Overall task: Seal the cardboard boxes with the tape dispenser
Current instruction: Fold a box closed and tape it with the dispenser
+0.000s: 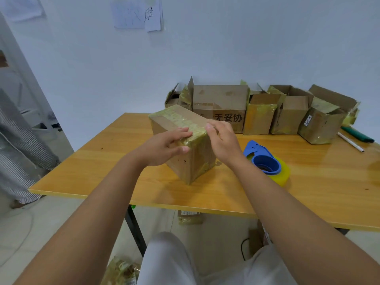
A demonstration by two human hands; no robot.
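A brown cardboard box is seen in the middle of the frame, standing tilted on a yellow wooden table. A strip of yellowish tape is laid along the top of the box and down its near end. The left hand is laid flat on the near top edge of the box, with the fingers straight and pressed on the tape. The right hand is placed on the right side of the box top, with the fingers loosely bent over the edge; nothing is gripped by it. The blue tape dispenser with its yellow roll is set down on the table just right of the box, under the right wrist, and is not held. A row of open boxes is lined up against the wall in the upper right of the frame. A green pen and a white pen are seen at the right edge. Papers are stuck on the wall at the top. A striped cloth is seen at the left edge.
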